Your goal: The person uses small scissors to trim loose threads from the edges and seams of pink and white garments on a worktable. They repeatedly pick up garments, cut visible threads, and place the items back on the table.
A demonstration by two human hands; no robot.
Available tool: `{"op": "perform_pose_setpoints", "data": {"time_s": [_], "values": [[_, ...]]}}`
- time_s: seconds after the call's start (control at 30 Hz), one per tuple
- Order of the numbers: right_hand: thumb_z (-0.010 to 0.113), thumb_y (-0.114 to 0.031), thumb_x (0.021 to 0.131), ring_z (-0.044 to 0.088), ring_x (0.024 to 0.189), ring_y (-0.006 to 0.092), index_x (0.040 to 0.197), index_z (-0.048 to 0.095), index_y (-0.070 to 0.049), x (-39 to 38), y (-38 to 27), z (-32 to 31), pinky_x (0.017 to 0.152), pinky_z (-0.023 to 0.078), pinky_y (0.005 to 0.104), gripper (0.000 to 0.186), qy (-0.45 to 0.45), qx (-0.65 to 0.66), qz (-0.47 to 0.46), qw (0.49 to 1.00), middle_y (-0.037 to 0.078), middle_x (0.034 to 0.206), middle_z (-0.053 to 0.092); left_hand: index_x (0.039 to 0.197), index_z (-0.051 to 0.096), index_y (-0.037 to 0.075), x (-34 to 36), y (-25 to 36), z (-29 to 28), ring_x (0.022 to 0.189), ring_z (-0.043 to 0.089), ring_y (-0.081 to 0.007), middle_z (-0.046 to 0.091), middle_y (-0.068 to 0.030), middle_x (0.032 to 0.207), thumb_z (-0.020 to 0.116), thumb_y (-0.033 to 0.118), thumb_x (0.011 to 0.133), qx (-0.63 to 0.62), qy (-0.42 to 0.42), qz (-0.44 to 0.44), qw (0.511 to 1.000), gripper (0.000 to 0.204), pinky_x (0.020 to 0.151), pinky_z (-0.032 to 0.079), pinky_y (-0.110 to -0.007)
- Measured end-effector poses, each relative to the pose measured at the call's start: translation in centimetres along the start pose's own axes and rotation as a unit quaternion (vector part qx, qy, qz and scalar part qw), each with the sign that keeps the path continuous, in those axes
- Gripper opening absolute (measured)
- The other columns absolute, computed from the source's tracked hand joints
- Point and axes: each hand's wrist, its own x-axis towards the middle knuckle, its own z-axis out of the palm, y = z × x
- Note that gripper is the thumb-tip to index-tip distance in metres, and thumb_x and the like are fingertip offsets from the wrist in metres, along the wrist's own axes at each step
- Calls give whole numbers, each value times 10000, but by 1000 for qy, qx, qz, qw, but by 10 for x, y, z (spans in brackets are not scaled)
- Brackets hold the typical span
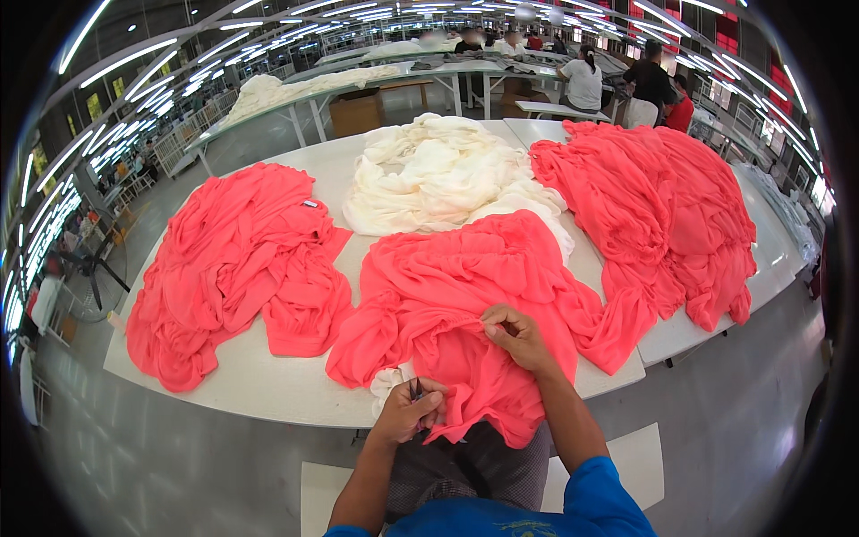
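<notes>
A coral-pink garment (465,295) lies bunched on the white table (268,385) straight in front of me, with its lower edge hanging over the front edge onto my lap. My right hand (517,336) pinches a gathered seam of this garment near its middle. My left hand (413,410) grips the garment's lower edge at the table's front and also holds a small dark tool, only partly visible between the fingers. A bit of white cloth (386,383) peeks out under the garment beside my left hand.
A coral-pink pile (237,268) lies at left, a cream pile (438,174) behind the garment, and a large coral-pink heap (662,206) at right. A white bench (640,461) stands below me. Other people (583,80) work at far tables.
</notes>
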Motion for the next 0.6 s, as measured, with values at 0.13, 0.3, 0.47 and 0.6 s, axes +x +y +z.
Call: {"op": "perform_pose_setpoints", "data": {"time_s": [0.13, 0.3, 0.47, 0.6], "values": [[603, -128, 919, 518, 910, 104, 890, 584, -38, -1, 2, -4, 814, 410, 253, 96, 49, -5, 10, 999, 32, 953, 583, 976, 613, -20, -1, 0, 1, 477, 515, -96, 624, -95, 716, 628, 128, 898, 0, 5, 2, 1000, 168, 424, 376, -208], [589, -151, 931, 513, 823, 74, 852, 540, -69, -5, 11, -9, 775, 415, 230, 124, 115, 91, 83, 986, 4, 897, 578, 974, 614, -10, -2, -1, 0, 473, 512, -94, 625, -88, 714, 634, 138, 896, 3, 10, 4, 1000, 169, 421, 374, -206], [566, -136, 944, 482, 710, 46, 857, 508, -82, -6, 24, -22, 697, 411, 203, 117, 101, 231, 34, 967, -29, 808, 552, 970, 613, -2, -1, -1, -2, 473, 512, -91, 628, -86, 732, 629, 131, 897, 15, 9, 0, 1000, 153, 413, 367, -203], [556, -122, 944, 520, 713, 66, 856, 481, -84, -4, 13, -17, 700, 439, 224, 122, 105, 284, 25, 953, -2, 821, 579, 971, 610, -4, -2, 0, -3, 475, 510, -91, 628, -90, 748, 621, 125, 899, 12, 2, 2, 1000, 148, 412, 366, -202]]}}
